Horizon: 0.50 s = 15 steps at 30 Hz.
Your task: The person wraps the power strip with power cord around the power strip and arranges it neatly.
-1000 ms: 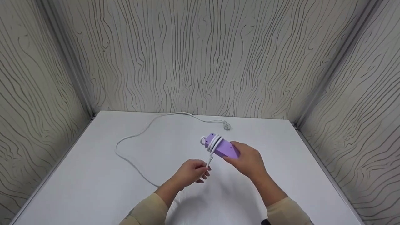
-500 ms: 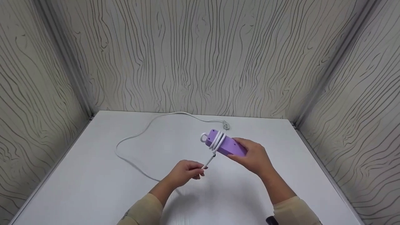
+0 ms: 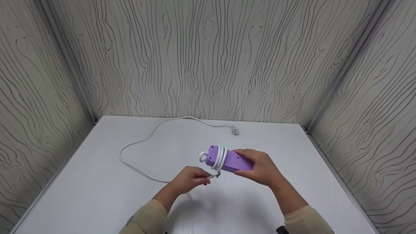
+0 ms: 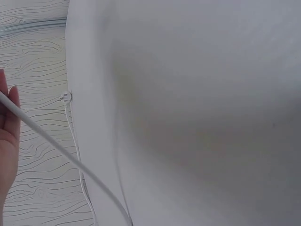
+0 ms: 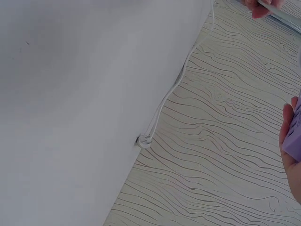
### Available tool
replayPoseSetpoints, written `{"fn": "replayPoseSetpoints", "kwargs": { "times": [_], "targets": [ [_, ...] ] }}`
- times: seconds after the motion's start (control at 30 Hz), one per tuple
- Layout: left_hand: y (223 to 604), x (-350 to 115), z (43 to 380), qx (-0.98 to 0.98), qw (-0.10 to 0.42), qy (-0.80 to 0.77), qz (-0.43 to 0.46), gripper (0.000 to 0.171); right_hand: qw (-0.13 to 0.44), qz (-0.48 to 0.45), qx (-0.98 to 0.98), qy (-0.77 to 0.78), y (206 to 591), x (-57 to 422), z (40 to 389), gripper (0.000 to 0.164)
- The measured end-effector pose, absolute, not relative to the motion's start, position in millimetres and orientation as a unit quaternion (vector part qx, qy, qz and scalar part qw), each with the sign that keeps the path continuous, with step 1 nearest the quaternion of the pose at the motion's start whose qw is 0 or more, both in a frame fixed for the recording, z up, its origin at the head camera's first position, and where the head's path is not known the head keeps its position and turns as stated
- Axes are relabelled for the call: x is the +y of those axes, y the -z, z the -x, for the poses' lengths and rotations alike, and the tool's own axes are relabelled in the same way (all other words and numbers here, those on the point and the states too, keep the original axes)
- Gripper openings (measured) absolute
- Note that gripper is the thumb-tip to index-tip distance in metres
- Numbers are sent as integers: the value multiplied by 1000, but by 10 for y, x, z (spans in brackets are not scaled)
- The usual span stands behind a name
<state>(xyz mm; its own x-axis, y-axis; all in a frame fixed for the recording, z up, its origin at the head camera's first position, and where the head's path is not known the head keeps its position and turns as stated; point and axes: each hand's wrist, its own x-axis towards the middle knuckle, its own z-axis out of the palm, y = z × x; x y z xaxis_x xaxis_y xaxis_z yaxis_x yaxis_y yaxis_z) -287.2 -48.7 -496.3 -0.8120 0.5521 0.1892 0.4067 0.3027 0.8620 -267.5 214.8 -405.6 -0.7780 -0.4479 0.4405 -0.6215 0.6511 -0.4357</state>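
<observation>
Left hand [image 3: 191, 178]: pinches the white cord [image 4: 54, 142] just beside the strip; light, even tension should serve best.
Right hand [image 3: 260, 166]: clamped round one end of the purple power strip [image 3: 232, 161]; a firm grip should stop it twisting.
Power strip: tilted, held above the worktop [image 3: 84, 182], right of its middle.
Cord turns [image 3: 221, 158]: side by side round the strip's other end; best handled uncrossed.
Loose cord: bows toward the left edge; slack there should prevent dragging.
Plug [image 3: 235, 130]: near the far edge; a tug might shift it.
</observation>
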Motion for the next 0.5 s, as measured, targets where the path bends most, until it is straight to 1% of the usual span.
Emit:
{"fn": "replayPoseSetpoints", "kwargs": {
  "times": [0.3, 0.5],
  "targets": [
    [5048, -573, 2890, 810, 60, -483, -328, 12, 115, -330, -880, -320, 3984, 2221, 2643, 52],
    [5047, -579, 2937, 821, 94, -457, -331, 14, 87, -390, -854, -334, 3689, 2110, 2450, 48]
  ]
}}
